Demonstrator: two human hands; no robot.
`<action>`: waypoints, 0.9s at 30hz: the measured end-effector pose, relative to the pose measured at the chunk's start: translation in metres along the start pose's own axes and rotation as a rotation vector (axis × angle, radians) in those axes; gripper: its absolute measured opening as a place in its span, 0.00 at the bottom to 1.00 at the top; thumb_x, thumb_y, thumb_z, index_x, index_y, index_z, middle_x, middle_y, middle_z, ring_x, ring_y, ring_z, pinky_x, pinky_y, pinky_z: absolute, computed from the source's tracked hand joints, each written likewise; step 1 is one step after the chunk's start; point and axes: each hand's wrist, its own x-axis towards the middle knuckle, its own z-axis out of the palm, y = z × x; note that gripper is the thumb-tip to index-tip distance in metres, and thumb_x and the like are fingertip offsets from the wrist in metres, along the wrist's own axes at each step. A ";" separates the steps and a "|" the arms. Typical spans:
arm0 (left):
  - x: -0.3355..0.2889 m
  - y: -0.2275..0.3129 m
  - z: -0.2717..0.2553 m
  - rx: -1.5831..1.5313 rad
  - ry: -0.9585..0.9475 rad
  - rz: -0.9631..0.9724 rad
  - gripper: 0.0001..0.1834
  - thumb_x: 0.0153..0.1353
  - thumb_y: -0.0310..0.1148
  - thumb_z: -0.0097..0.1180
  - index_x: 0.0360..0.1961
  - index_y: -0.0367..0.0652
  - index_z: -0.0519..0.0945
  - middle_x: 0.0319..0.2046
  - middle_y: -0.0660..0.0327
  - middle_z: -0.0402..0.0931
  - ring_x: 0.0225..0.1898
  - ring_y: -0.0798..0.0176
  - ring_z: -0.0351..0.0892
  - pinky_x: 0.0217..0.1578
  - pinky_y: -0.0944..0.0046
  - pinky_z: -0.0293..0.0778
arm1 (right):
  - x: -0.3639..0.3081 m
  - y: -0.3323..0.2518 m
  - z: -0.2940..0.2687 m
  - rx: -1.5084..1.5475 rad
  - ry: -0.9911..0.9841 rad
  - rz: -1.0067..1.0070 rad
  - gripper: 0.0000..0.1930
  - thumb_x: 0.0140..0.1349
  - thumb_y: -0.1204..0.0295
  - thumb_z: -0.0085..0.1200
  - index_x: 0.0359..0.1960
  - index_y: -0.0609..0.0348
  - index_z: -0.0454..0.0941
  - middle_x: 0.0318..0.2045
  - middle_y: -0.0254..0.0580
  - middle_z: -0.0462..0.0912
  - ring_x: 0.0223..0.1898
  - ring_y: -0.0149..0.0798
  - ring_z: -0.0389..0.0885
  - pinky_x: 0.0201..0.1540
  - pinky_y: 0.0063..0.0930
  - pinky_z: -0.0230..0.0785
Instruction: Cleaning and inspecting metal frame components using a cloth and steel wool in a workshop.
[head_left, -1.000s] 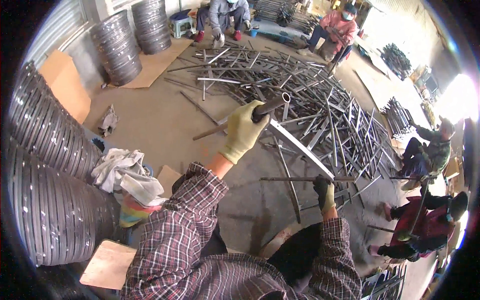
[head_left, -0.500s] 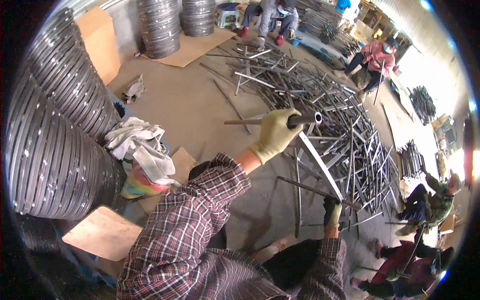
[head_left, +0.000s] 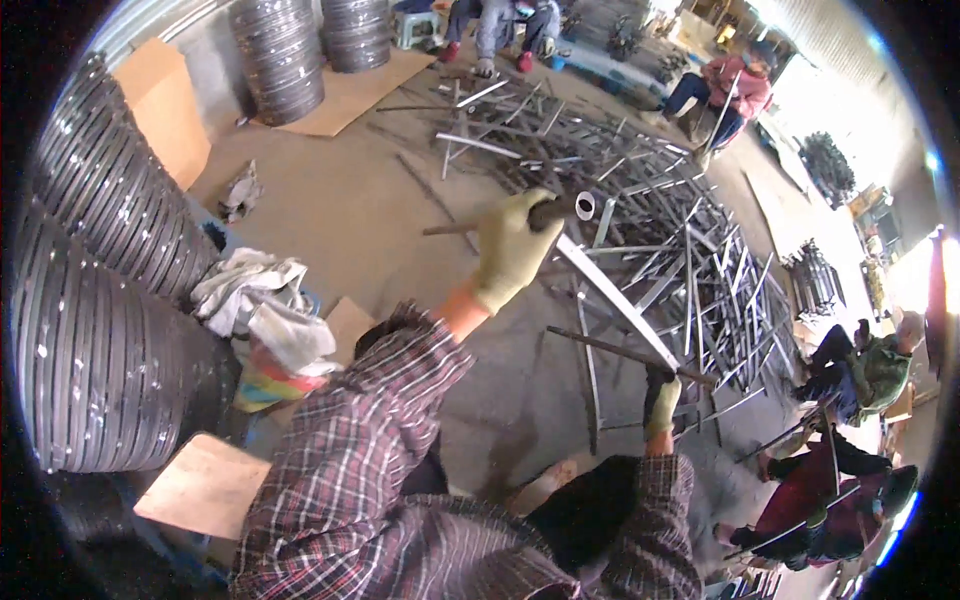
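Observation:
My left hand [head_left: 515,250], in a pale glove with dark fingertips, is closed around a dark round tube [head_left: 557,210]. The tube's ring-shaped end faces right; its thin brownish length shows behind the hand. Lower right, my right hand [head_left: 661,402], in the same kind of glove, is closed at a thin dark rod [head_left: 610,347]. A shiny flat metal bar [head_left: 617,298] slants from beside my left hand down to that rod near my right hand. Whether my right fingers also grip the flat bar, I cannot tell. Beyond both hands spreads a loose pile of metal bars [head_left: 640,165].
Tall stacks of dark metal hoops [head_left: 110,350] rise at the left, near a crumpled cloth [head_left: 262,300] and a board [head_left: 205,485]. More hoop stacks [head_left: 278,60] stand on cardboard [head_left: 350,105]. Several people sit around the pile, including one in pink [head_left: 735,85].
The whole view has shifted, so the pile and hoops sit further left and higher. Both hands keep their holds. At the lower right, the seated people have changed pose.

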 end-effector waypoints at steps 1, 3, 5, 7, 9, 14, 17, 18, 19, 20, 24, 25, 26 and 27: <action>-0.010 0.006 -0.007 0.017 -0.026 0.054 0.08 0.48 0.31 0.63 0.28 0.41 0.79 0.22 0.53 0.76 0.25 0.49 0.78 0.26 0.57 0.69 | -0.009 0.001 -0.004 -0.102 0.045 -0.005 0.13 0.60 0.71 0.54 0.41 0.69 0.80 0.36 0.42 0.84 0.36 0.35 0.79 0.44 0.30 0.69; -0.010 0.004 0.007 0.001 -0.018 0.145 0.08 0.48 0.32 0.63 0.28 0.40 0.79 0.20 0.53 0.75 0.24 0.51 0.78 0.25 0.58 0.68 | -0.003 -0.002 -0.011 0.014 0.120 0.111 0.12 0.60 0.67 0.54 0.33 0.65 0.81 0.25 0.33 0.80 0.28 0.28 0.73 0.32 0.26 0.65; -0.004 0.007 0.006 0.012 -0.126 -0.222 0.08 0.51 0.34 0.62 0.28 0.39 0.81 0.19 0.52 0.76 0.22 0.52 0.78 0.24 0.58 0.68 | -0.004 -0.009 -0.009 0.027 0.025 0.157 0.13 0.61 0.65 0.53 0.31 0.64 0.81 0.24 0.30 0.78 0.26 0.26 0.68 0.29 0.26 0.62; -0.009 0.002 0.006 0.036 -0.025 -0.134 0.07 0.54 0.33 0.62 0.28 0.40 0.82 0.20 0.50 0.77 0.22 0.50 0.78 0.24 0.59 0.69 | 0.000 0.002 -0.011 0.139 0.138 0.027 0.12 0.63 0.68 0.54 0.40 0.67 0.79 0.34 0.33 0.82 0.35 0.30 0.74 0.41 0.24 0.67; -0.017 0.001 0.005 -0.021 -0.047 0.061 0.06 0.54 0.32 0.61 0.27 0.40 0.81 0.21 0.51 0.77 0.22 0.48 0.77 0.24 0.58 0.69 | -0.001 -0.012 -0.008 0.047 0.184 -0.015 0.13 0.64 0.69 0.54 0.43 0.69 0.78 0.38 0.35 0.81 0.39 0.30 0.74 0.46 0.24 0.66; -0.014 0.012 -0.002 0.059 -0.109 -0.238 0.09 0.54 0.35 0.60 0.24 0.40 0.80 0.17 0.49 0.72 0.19 0.48 0.74 0.21 0.56 0.66 | -0.005 -0.017 -0.005 0.065 0.150 0.097 0.14 0.62 0.70 0.54 0.43 0.69 0.78 0.35 0.36 0.81 0.37 0.30 0.73 0.44 0.25 0.66; -0.013 0.019 0.006 0.048 -0.029 0.035 0.07 0.51 0.33 0.60 0.22 0.42 0.79 0.17 0.50 0.72 0.20 0.45 0.74 0.23 0.52 0.65 | -0.006 -0.021 -0.013 0.175 0.205 -0.046 0.12 0.61 0.72 0.54 0.43 0.68 0.79 0.37 0.38 0.83 0.38 0.32 0.77 0.44 0.25 0.69; -0.010 0.004 0.009 0.062 -0.064 -0.020 0.10 0.53 0.35 0.60 0.22 0.41 0.78 0.18 0.49 0.73 0.21 0.45 0.74 0.22 0.52 0.65 | -0.001 -0.009 -0.022 0.086 0.129 0.036 0.12 0.60 0.73 0.55 0.42 0.68 0.79 0.35 0.37 0.83 0.36 0.31 0.77 0.42 0.26 0.69; -0.006 -0.019 0.009 0.039 -0.147 -0.259 0.11 0.55 0.36 0.59 0.23 0.40 0.79 0.18 0.49 0.73 0.22 0.44 0.75 0.22 0.53 0.65 | -0.002 -0.020 -0.013 0.068 0.076 0.136 0.11 0.59 0.73 0.56 0.40 0.68 0.79 0.33 0.35 0.83 0.35 0.30 0.76 0.41 0.25 0.69; -0.001 -0.015 0.005 0.094 -0.075 -0.239 0.12 0.55 0.37 0.59 0.23 0.40 0.79 0.18 0.48 0.73 0.21 0.45 0.75 0.22 0.53 0.65 | 0.000 -0.023 -0.006 0.054 0.102 0.033 0.11 0.59 0.73 0.56 0.39 0.68 0.79 0.32 0.35 0.82 0.34 0.30 0.76 0.42 0.25 0.69; -0.007 -0.002 -0.009 0.108 -0.019 -0.170 0.09 0.54 0.36 0.61 0.29 0.40 0.82 0.18 0.49 0.75 0.21 0.48 0.77 0.24 0.56 0.69 | -0.016 -0.032 -0.011 0.134 0.132 0.013 0.11 0.59 0.73 0.57 0.40 0.68 0.79 0.35 0.38 0.82 0.38 0.32 0.77 0.46 0.27 0.69; -0.006 0.000 -0.012 0.096 -0.016 -0.214 0.09 0.54 0.36 0.61 0.30 0.40 0.83 0.18 0.50 0.75 0.21 0.50 0.78 0.24 0.57 0.69 | -0.020 -0.042 -0.016 0.154 0.104 -0.033 0.10 0.60 0.74 0.56 0.41 0.68 0.78 0.35 0.38 0.82 0.38 0.31 0.77 0.46 0.26 0.69; -0.006 0.002 -0.012 0.078 -0.020 -0.261 0.10 0.54 0.35 0.62 0.31 0.40 0.83 0.18 0.50 0.76 0.21 0.52 0.78 0.24 0.57 0.69 | -0.015 -0.026 -0.028 0.187 0.135 -0.046 0.11 0.61 0.76 0.55 0.43 0.69 0.78 0.36 0.39 0.82 0.39 0.31 0.77 0.45 0.26 0.69; -0.007 -0.013 -0.010 -0.050 0.092 -0.271 0.14 0.56 0.41 0.61 0.28 0.39 0.82 0.17 0.50 0.74 0.20 0.57 0.76 0.24 0.56 0.68 | -0.024 -0.059 -0.017 0.172 0.206 -0.170 0.10 0.64 0.75 0.51 0.44 0.67 0.78 0.35 0.38 0.81 0.37 0.30 0.76 0.43 0.25 0.69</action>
